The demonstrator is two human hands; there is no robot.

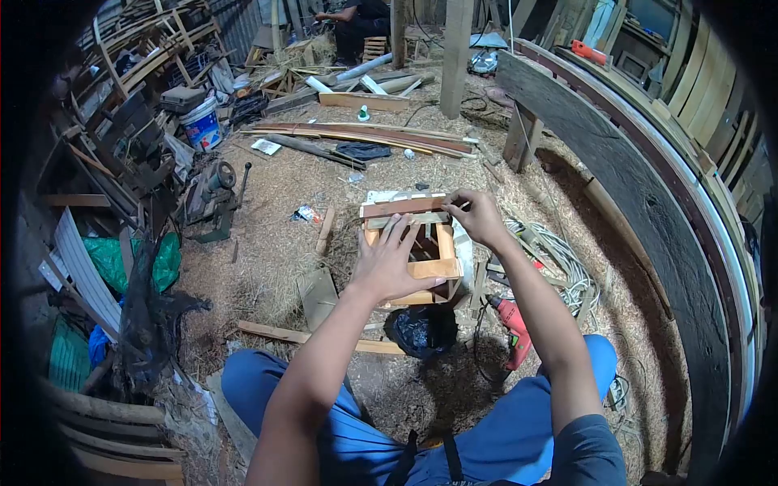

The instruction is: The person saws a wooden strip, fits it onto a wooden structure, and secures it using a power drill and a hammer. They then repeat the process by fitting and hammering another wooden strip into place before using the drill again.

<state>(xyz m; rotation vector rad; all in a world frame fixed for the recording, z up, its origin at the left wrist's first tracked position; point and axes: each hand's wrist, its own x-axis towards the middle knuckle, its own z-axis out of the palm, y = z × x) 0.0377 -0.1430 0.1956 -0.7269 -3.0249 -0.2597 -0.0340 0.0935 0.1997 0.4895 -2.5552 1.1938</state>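
A small box-like wooden frame (433, 269) stands on the ground in front of me. A reddish-brown wooden slat (397, 209) lies across its far side, with a paler strip just nearer to me. My left hand (382, 266) rests on the frame with fingers spread, fingertips on the far strip and thumb along the near bar. At the slat's right end, my right hand (476, 217) has thumb and forefinger pinched together; whatever is between them is too small to make out. Close to the frame are a black plastic bag (420, 332) and a red power drill (514, 330).
A coiled pale cable (571, 271) lies right of the frame. Long wooden strips (365, 138) lie beyond it on the shavings-covered floor. A thick dark beam (632, 162) curves along the right. Left stand a metal machine (217, 194) and a paint bucket (201, 123). Another person (365, 24) sits far back.
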